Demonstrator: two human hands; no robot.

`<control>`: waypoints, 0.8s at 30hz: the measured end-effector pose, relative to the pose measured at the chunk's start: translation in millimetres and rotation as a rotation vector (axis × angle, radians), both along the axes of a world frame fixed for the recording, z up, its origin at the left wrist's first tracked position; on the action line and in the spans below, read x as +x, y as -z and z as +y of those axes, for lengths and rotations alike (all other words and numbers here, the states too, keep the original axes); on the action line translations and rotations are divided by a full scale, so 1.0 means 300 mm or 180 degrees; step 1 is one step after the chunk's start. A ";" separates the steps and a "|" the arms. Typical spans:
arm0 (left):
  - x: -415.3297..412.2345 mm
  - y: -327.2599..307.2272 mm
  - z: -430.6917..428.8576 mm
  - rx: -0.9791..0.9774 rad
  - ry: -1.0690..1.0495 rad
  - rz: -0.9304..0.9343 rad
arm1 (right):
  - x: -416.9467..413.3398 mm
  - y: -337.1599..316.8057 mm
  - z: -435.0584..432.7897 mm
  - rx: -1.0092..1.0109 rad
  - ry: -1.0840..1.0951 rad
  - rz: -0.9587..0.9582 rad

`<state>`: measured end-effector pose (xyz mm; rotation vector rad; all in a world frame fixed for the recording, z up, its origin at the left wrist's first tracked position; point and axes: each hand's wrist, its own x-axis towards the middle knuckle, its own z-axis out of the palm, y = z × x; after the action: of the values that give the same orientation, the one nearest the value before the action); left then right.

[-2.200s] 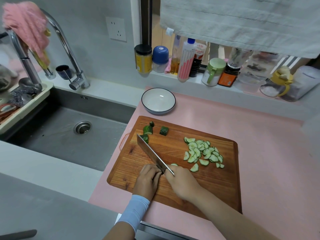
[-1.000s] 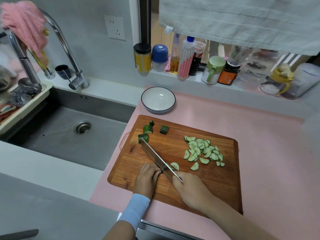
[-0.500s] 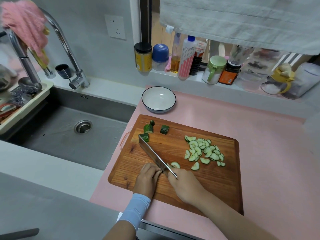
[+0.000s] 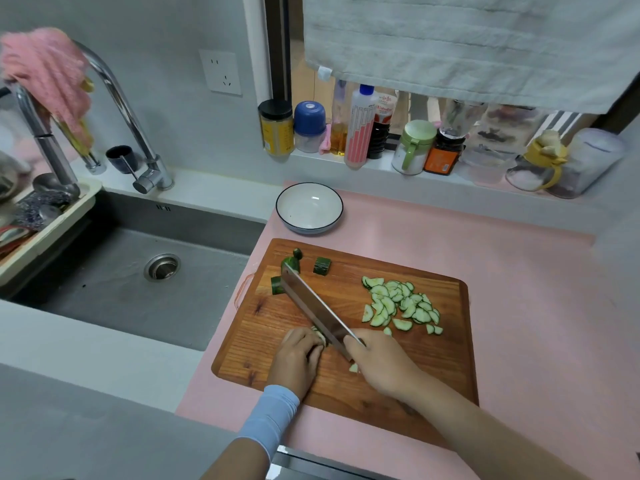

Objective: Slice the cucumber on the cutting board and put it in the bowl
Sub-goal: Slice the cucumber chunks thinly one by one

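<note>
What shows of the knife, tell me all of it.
The knife is a broad, rectangular cleaver with a shiny grey metal blade. Its handle is hidden inside the right hand, which holds it. The blade slants over the wooden cutting board, from that hand up and left. In this view its far corner overlaps the dark green cucumber ends. Near the heel it meets the cucumber piece that the left hand holds down. Whether the edge has cut through cannot be told.
</note>
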<state>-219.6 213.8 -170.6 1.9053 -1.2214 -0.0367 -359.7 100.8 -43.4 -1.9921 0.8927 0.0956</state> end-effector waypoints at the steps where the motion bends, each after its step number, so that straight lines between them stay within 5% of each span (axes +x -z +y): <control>1: 0.003 -0.009 -0.007 0.0045 0.0047 0.0032 | -0.011 -0.012 -0.015 0.0000 0.0022 -0.0054; 7: 0.112 -0.127 -0.022 -0.0009 -0.0716 0.0219 | -0.086 -0.039 -0.101 -0.0413 -0.0112 -0.0076; 12: 0.226 -0.284 -0.074 -0.0151 -0.1383 0.1012 | -0.160 -0.019 -0.130 -0.1702 -0.0569 0.0344; 19: 0.093 -0.384 -0.196 0.1764 0.1003 0.0535 | -0.187 -0.049 -0.141 -0.2316 -0.1146 0.0505; 24: 0.043 -0.328 -0.270 0.2049 0.0944 0.0265 | -0.177 -0.036 -0.145 -0.2564 -0.1279 0.0347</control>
<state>-206.8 132.8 -72.3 2.1986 -1.5472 -0.7372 -412.8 57.2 -32.6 -2.9300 0.6260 0.0773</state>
